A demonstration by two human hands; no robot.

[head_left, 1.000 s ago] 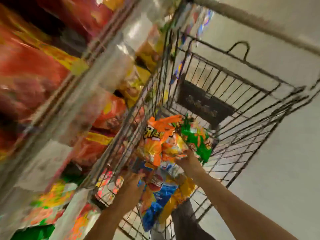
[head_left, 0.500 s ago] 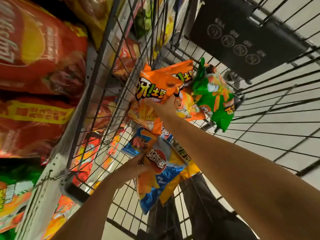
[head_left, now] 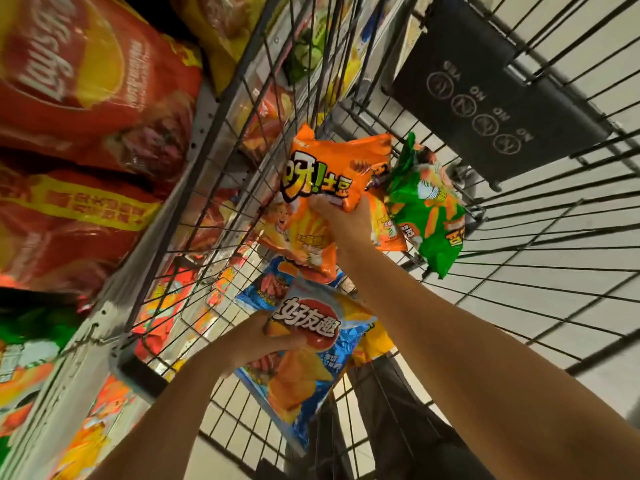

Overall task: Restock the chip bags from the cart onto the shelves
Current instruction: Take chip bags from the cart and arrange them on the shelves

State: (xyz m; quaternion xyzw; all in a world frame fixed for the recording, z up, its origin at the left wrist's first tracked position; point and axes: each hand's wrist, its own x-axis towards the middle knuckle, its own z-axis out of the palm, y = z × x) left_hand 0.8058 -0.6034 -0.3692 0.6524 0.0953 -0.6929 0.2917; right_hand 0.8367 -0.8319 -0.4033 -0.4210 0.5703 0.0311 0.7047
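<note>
Both my hands are inside the wire cart (head_left: pixel 540 271). My right hand (head_left: pixel 346 220) grips a bunch of bags: an orange chip bag (head_left: pixel 332 168) on top, a second orange one (head_left: pixel 301 237) below it, and a green bag (head_left: pixel 429 216) hanging to the right. Nearer to me, my left hand (head_left: pixel 256 337) is closed on the edge of a blue chip bag (head_left: pixel 304 368) with a red logo. Another blue bag (head_left: pixel 266 289) and a yellow bag (head_left: pixel 374 341) lie partly hidden beneath. Shelves (head_left: pixel 194 161) run along the left.
The shelves on the left hold large red chip bags (head_left: pixel 86 98), with green and orange bags (head_left: pixel 27 358) lower down. A dark sign panel (head_left: pixel 485 95) hangs on the cart's far end. My dark trouser legs (head_left: pixel 398 427) show through the cart's wires.
The view has drawn closer to the cart. My right hand has lifted the orange and green bags slightly, and my left hand has tightened its hold on the blue bag.
</note>
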